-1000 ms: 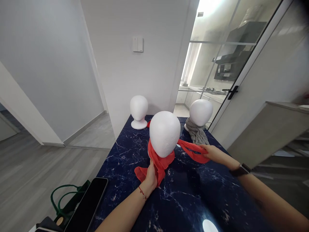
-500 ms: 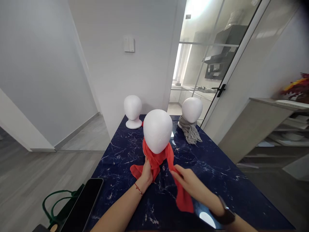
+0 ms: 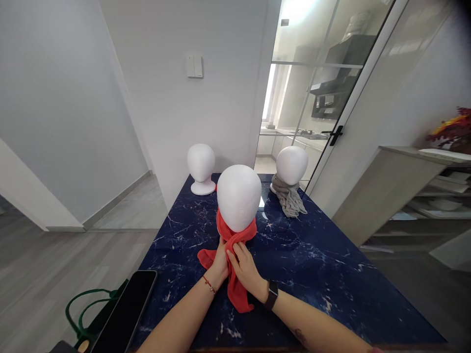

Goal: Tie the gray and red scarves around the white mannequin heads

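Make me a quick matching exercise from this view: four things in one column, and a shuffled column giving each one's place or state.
1. Red scarf
2. Gray scarf
3. Phone
4. Watch

A. Around the neck of the white head at the back right
B. Strapped at the wrist, behind the right hand
C. Screen dark, next to the green bag
D. Held by the left hand and the right hand

Pairs: 1-D, 2-A, 3-C, 4-B

Left hand (image 3: 220,261), right hand (image 3: 246,268) — close together, both curled, forearms (image 3: 316,316) angled inward
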`<state>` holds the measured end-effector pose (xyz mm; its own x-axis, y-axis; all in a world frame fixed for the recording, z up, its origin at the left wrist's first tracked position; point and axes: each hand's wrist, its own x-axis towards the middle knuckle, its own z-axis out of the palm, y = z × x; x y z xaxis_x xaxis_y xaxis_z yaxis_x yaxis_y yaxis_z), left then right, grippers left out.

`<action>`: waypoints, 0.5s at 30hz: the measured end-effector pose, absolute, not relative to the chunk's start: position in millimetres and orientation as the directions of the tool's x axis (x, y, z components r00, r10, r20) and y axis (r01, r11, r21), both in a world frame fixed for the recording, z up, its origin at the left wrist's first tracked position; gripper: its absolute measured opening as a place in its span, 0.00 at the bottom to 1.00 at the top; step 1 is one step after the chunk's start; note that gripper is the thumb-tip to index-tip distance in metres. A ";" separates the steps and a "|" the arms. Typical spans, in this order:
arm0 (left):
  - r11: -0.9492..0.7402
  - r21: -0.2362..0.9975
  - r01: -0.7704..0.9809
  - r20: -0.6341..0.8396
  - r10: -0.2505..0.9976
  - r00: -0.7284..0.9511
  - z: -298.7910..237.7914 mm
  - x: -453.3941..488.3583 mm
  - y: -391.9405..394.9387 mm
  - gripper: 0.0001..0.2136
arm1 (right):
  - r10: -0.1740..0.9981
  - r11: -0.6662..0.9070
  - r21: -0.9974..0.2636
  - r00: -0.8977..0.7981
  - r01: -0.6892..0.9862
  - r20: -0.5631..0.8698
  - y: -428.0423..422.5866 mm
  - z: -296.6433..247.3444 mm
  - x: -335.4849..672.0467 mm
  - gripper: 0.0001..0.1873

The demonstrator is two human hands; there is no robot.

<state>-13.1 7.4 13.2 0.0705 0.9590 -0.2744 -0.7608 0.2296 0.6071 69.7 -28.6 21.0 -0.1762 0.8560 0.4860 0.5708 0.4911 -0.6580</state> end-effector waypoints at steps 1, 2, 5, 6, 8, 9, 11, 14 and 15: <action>0.211 0.641 -0.738 -0.265 0.963 0.045 15.6 -12.5 7.6 0.18 | 0.858 0.485 -0.663 -0.166 0.570 0.486 -27.9 19.0 70.9 0.12; 0.196 0.669 -0.717 -0.258 0.966 0.023 17.8 -11.8 7.6 0.19 | 0.862 0.477 -0.668 -0.153 0.572 0.484 -27.0 17.0 71.9 0.13; 0.206 0.701 -0.682 -0.270 0.963 0.014 23.2 -10.0 6.7 0.20 | 0.872 0.446 -0.676 -0.118 0.587 0.474 -23.6 12.0 74.7 0.15; 0.205 0.712 -0.672 -0.266 0.964 0.012 24.7 -9.9 6.0 0.19 | 0.875 0.438 -0.675 -0.111 0.593 0.471 -22.4 10.8 75.6 0.15; 0.165 0.760 -0.629 -0.226 0.974 -0.017 27.2 -11.3 4.8 0.19 | 0.878 0.428 -0.665 -0.107 0.612 0.466 -20.5 9.1 77.7 0.16; 0.130 0.800 -0.585 -0.193 0.980 -0.045 28.2 -12.9 4.4 0.18 | 0.879 0.422 -0.656 -0.105 0.626 0.465 -19.9 8.6 78.8 0.16; 0.057 0.892 -0.448 -0.124 0.985 -0.121 30.0 -17.9 5.0 0.16 | 0.878 0.412 -0.630 -0.102 0.658 0.467 -19.3 8.3 80.7 0.16; 0.039 0.959 -0.281 -0.097 0.976 -0.197 33.4 -29.1 7.7 0.22 | 0.878 0.397 -0.591 -0.102 0.703 0.468 -19.7 9.1 82.2 0.15; 0.067 0.959 -0.275 -0.125 0.972 -0.199 35.2 -33.7 8.3 0.26 | 0.879 0.391 -0.578 -0.105 0.716 0.465 -19.9 9.6 82.3 0.14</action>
